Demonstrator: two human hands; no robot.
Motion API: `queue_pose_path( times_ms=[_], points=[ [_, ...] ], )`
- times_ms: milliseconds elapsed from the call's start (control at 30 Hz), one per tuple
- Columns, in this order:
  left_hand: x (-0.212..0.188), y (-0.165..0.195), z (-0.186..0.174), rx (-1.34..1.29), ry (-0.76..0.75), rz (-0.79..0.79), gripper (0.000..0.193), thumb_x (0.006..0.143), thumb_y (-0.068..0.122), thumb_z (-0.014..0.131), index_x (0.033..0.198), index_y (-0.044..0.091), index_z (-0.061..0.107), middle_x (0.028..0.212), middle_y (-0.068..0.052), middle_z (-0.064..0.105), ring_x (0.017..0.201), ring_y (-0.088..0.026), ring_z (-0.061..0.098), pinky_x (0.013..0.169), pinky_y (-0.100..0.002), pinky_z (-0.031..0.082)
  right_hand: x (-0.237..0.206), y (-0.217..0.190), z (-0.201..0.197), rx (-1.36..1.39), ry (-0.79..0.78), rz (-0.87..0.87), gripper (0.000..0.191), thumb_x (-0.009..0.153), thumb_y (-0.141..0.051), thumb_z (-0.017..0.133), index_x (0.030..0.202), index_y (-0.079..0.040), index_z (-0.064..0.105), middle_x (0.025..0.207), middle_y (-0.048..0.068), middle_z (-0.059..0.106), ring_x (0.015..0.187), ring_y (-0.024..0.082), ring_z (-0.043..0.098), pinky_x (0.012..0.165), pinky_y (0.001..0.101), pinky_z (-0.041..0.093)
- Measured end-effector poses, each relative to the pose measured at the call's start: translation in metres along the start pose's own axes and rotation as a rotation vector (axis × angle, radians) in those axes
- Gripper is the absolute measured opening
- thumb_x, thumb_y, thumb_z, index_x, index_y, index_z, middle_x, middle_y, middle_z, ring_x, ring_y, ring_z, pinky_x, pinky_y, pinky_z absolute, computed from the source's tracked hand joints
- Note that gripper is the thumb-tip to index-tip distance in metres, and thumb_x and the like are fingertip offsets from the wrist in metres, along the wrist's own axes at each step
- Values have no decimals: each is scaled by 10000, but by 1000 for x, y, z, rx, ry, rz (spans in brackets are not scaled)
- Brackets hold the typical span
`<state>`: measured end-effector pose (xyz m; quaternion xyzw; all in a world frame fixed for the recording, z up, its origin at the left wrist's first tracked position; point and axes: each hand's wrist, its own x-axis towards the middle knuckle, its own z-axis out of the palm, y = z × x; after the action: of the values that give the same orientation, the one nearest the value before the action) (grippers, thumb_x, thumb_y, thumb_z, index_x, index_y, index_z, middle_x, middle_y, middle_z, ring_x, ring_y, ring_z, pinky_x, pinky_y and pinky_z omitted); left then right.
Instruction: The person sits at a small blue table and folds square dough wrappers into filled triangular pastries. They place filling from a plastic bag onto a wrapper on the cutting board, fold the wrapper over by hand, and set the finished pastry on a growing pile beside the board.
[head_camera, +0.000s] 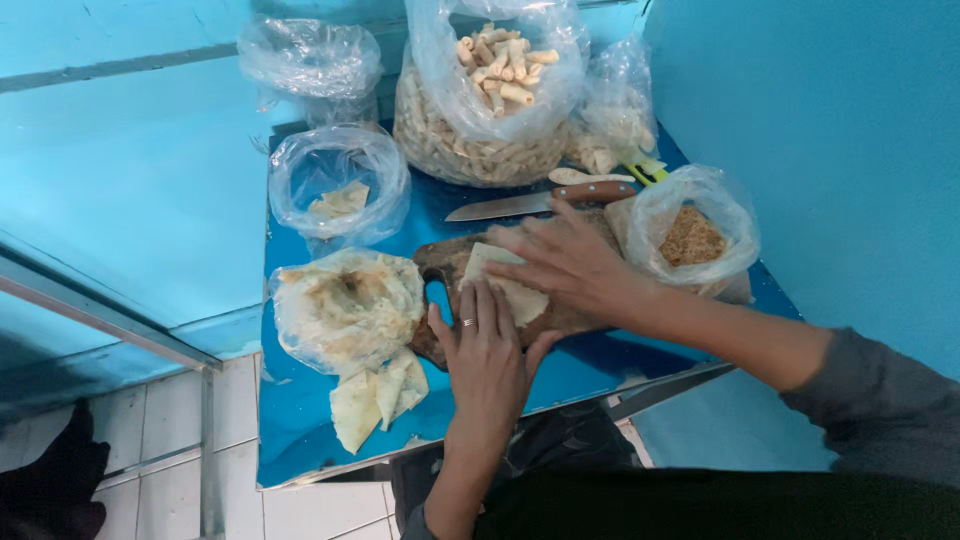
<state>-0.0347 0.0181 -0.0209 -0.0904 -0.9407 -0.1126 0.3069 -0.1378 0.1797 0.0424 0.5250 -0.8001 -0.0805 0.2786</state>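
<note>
A thin wrapper (505, 285) is pressed flat on the wooden board (455, 262) by the open left hand (487, 352) and right hand (570, 262), fingers spread, nothing grasped.

A large clear plastic bag of rolls (490, 95), pale and finger-shaped, stands well beyond the right hand (565, 262), open at the top. Just right of that hand sits a small clear bag of brown crumbs (692, 232). Beyond the left hand (487, 352), to its left, an open clear bag of wrapper scraps (338, 185) stands, with an empty crumpled bag (310, 58) farther back.
</note>
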Motion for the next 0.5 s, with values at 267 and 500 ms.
queue_pose_path(
  times_ms=[267,500],
  points=[
    [4,-6,-2,53,29,19,870,883,670,608,1313,-87,612,1377,-213,588,1339,-337,499,1146,-700,202,25,1,21,-305,-130,27,776,787,-369,731,1517,-237,503,1577,77,378,1283,280,468,1110,618,325],
    [9,-17,0,65,70,22,870,880,687,611,1317,-65,625,1379,-189,593,1348,-346,498,1153,-710,174,39,5,21,-424,-213,128,489,867,-340,668,1296,-109,629,1608,108,385,1321,312,438,1109,627,330]
  ],
)
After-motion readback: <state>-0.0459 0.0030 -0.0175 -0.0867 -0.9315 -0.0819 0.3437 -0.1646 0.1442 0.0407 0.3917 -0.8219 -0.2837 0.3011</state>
